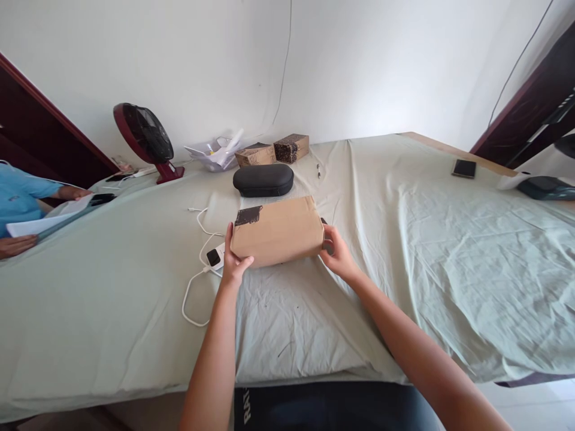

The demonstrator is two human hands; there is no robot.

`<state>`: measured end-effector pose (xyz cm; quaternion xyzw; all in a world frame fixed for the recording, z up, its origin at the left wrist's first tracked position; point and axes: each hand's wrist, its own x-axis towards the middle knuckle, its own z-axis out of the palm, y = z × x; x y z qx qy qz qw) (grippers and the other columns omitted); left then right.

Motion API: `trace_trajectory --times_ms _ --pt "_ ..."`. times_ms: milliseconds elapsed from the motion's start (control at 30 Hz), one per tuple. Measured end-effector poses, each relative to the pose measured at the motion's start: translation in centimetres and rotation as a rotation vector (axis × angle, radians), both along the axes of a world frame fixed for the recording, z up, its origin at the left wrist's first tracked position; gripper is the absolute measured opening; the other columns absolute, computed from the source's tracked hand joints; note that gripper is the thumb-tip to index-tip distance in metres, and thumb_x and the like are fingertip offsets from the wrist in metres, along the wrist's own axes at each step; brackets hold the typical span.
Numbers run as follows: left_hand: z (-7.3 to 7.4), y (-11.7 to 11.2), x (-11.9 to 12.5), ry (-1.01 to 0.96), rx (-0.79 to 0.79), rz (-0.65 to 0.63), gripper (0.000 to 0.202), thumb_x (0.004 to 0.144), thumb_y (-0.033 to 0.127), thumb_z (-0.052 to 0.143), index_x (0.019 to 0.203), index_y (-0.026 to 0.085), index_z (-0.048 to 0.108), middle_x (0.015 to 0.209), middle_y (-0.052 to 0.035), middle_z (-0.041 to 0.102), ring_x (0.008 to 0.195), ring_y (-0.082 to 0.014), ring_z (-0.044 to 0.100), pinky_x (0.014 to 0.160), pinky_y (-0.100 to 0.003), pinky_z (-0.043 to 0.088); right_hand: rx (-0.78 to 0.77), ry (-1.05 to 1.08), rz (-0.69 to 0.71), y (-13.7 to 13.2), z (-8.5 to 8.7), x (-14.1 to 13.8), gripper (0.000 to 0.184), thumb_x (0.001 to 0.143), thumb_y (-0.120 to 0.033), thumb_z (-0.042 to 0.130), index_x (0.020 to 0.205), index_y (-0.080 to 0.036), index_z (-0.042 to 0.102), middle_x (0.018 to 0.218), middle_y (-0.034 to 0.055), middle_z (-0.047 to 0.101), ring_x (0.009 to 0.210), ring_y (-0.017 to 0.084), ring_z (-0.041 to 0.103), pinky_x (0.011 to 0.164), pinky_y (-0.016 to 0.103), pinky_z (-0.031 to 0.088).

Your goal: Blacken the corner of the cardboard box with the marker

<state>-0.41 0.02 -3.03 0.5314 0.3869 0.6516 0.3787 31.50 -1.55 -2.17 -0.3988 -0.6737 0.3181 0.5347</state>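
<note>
A brown cardboard box (pixel 278 230) with a patch of black tape at its far left corner lies on the pale green sheet (pixel 404 251) in front of me. My left hand (pixel 233 263) grips its left end, thumb on the near edge. My right hand (pixel 336 254) clasps its right end, fingers curled round the side. Both hands hold the box between them. Just behind it lies a black oval zip case (pixel 263 180).
A white power strip with a cable (pixel 202 263) sits left of the box. At the back stand two small cardboard boxes (pixel 272 151), a clear plastic bag (pixel 215 154) and a dark red fan (pixel 146 137). A phone (pixel 464 168) lies far right. Another person's hands (pixel 18 242) hold papers at the left edge.
</note>
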Motion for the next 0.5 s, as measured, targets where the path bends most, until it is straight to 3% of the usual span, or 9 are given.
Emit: trace_trajectory --times_ms 167,333,433,500 --pt "0.2 -0.7 -0.2 0.101 0.004 -0.023 0.117 0.073 0.033 0.089 0.173 0.035 0.027 0.173 -0.0119 0.040 0.164 -0.0356 0.036 0.136 -0.052 0.029 -0.009 0.074 0.112 -0.2 0.2 0.8 0.054 0.094 -0.033 0.065 0.147 -0.031 0.052 0.167 0.0112 0.047 0.152 0.032 0.049 0.107 0.049 0.060" --pt "0.3 -0.7 -0.4 0.145 -0.021 -0.051 0.135 0.077 0.035 0.090 0.175 0.041 -0.001 0.176 -0.0129 0.032 0.160 -0.0326 0.043 0.129 -0.050 0.042 0.112 0.128 0.062 -0.5 0.9 0.5 0.065 0.096 -0.057 0.075 0.153 -0.035 0.051 0.177 0.0111 0.030 0.164 0.035 0.034 0.119 0.056 0.054" --pt "-0.1 -0.5 0.1 0.180 -0.022 -0.124 0.132 0.076 0.045 0.093 0.176 0.038 0.007 0.178 -0.0148 0.027 0.161 -0.0370 0.040 0.125 -0.049 0.048 0.131 0.361 0.035 -0.9 1.4 -0.5 0.100 0.090 -0.066 0.080 0.169 -0.044 0.022 0.182 0.0076 0.016 0.166 0.034 0.033 0.127 0.059 0.046" --pt "-0.5 -0.3 0.7 0.211 -0.019 -0.203 0.127 0.074 0.051 0.095 0.175 0.036 0.018 0.180 -0.0150 0.025 0.162 -0.0401 0.037 0.124 -0.049 0.049 0.045 0.383 0.088 -1.3 1.5 -0.7 0.114 0.084 -0.071 0.084 0.172 -0.040 0.018 0.178 0.0116 0.029 0.162 0.036 0.039 0.129 0.061 0.043"
